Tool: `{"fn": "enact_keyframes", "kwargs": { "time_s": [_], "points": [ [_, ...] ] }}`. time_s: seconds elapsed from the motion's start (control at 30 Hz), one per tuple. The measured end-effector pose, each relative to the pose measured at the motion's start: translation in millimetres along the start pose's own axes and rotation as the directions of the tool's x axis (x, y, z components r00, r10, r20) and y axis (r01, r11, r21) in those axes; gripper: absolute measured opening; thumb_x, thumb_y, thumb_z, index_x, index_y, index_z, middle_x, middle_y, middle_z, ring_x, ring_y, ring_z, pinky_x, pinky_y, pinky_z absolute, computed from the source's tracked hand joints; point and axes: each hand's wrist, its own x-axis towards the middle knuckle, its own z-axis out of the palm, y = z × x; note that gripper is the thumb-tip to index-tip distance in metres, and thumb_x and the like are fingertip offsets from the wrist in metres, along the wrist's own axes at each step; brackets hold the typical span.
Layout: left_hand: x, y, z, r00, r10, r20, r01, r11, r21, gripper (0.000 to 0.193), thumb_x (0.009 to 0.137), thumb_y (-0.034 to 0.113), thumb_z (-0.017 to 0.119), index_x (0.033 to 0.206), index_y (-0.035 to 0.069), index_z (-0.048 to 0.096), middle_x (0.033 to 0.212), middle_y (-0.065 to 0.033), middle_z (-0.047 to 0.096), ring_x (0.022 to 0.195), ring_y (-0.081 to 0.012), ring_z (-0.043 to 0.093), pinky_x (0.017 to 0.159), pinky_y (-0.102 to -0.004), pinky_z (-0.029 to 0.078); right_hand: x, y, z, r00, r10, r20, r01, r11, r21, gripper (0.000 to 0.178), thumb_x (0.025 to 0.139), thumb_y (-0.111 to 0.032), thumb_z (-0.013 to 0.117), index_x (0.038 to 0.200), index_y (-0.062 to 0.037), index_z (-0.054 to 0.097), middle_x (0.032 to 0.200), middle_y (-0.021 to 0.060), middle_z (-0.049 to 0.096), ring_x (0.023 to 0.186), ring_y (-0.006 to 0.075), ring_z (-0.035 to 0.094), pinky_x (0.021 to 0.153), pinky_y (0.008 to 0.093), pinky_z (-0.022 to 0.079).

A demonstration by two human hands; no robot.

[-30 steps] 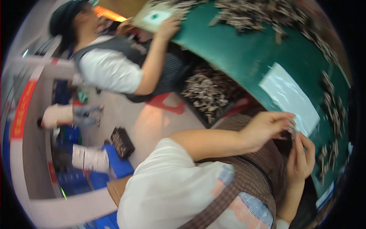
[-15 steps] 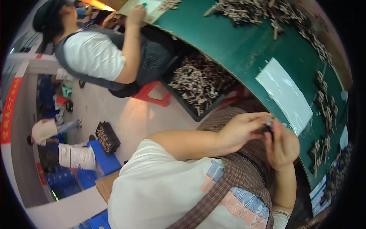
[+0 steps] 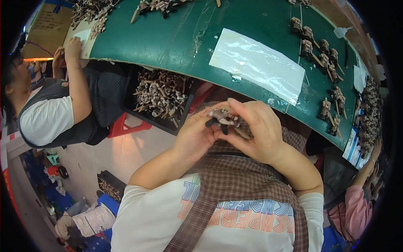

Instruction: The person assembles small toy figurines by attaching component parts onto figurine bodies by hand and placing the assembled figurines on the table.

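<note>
In front of my chest I hold a small figurine (image 3: pixel 225 117) with a pale brown and white body and black boot-like ends. The fingers of my left hand (image 3: pixel 194 133) close on its left side. My right hand (image 3: pixel 261 131) curls round it from the other side, thumb below and fingers above. Part of the figurine is hidden by my fingers. Beyond my hands a clear plastic sheet (image 3: pixel 257 63) lies on the green table (image 3: pixel 168 44). Several similar figurines on wooden sticks (image 3: pixel 307 49) lie in loose rows at the table's right.
Below the table edge at left stands a black crate (image 3: pixel 184 117) heaped with figurine parts, beside a red stool (image 3: pixel 128 125). A co-worker (image 3: pixel 50 113) sits at far left; a pink-sleeved person (image 3: pixel 354 212) is at right. More figurines pile up (image 3: pixel 371 113) along the right edge.
My view has swung to the right, bringing the figurine rows nearer the middle. My hands have come closer together around the figurine, which shows more clearly now.
</note>
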Motion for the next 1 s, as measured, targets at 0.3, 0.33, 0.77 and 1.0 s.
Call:
{"fn": "enact_keyframes", "kwargs": {
  "time_s": [0.3, 0.33, 0.77, 1.0],
  "points": [
    [7.7, 94.6, -147.4, 0.862, 0.387, -0.326, -0.124, 0.786, 0.605, 0.035, 0.099, 0.017, 0.054, 0.132, 0.004, 0.051, 0.131, -0.0098, 0.058, 0.114, -0.0170, 0.058, 0.091, -0.0340, 0.049, 38.6, 70.5, -106.4, 0.991, 0.121, -0.061, -0.135, 0.856, -0.499, 0.020, 0.082, -0.017, 0.069, 0.099, -0.0078, 0.067, 0.094, 0.0091, 0.066, 0.089, 0.0289, 0.064, 0.077, 0.0388, 0.051],
    [8.9, 101.8, -171.7, 0.856, 0.404, -0.323, -0.105, 0.747, 0.656, 0.035, 0.099, 0.014, 0.053, 0.132, 0.004, 0.051, 0.131, -0.0086, 0.058, 0.114, -0.0153, 0.057, 0.090, -0.0314, 0.048, 55.1, 85.4, -120.5, 0.956, 0.284, -0.078, -0.287, 0.833, -0.473, 0.018, 0.085, -0.017, 0.065, 0.100, -0.0062, 0.068, 0.094, 0.0096, 0.066, 0.090, 0.0292, 0.063, 0.078, 0.0382, 0.051],
    [21.8, 128.6, -83.0, 0.886, 0.463, 0.010, 0.256, -0.508, 0.823, 0.032, 0.087, 0.014, 0.066, 0.114, -0.001, 0.061, 0.112, -0.0181, 0.065, 0.102, -0.0332, 0.062, 0.091, -0.0365, 0.047, 138.9, 308.4, -186.4, 0.900, 0.338, -0.276, -0.413, 0.454, -0.790, 0.040, 0.084, -0.034, 0.068, 0.115, -0.0084, 0.066, 0.108, 0.0139, 0.067, 0.104, 0.0324, 0.063, 0.089, 0.0430, 0.051],
    [43.1, 114.3, 52.8, 0.856, -0.300, 0.421, -0.397, 0.141, 0.907, 0.026, 0.087, 0.014, 0.067, 0.111, 0.003, 0.067, 0.106, -0.0129, 0.068, 0.092, -0.0247, 0.066, 0.081, -0.0341, 0.052, 108.5, 243.4, -204.2, 0.837, 0.511, -0.196, -0.542, 0.719, -0.436, 0.025, 0.091, -0.022, 0.062, 0.104, -0.0004, 0.064, 0.080, 0.0086, 0.066, 0.075, 0.0165, 0.067, 0.070, 0.0308, 0.053]
  ]
}}
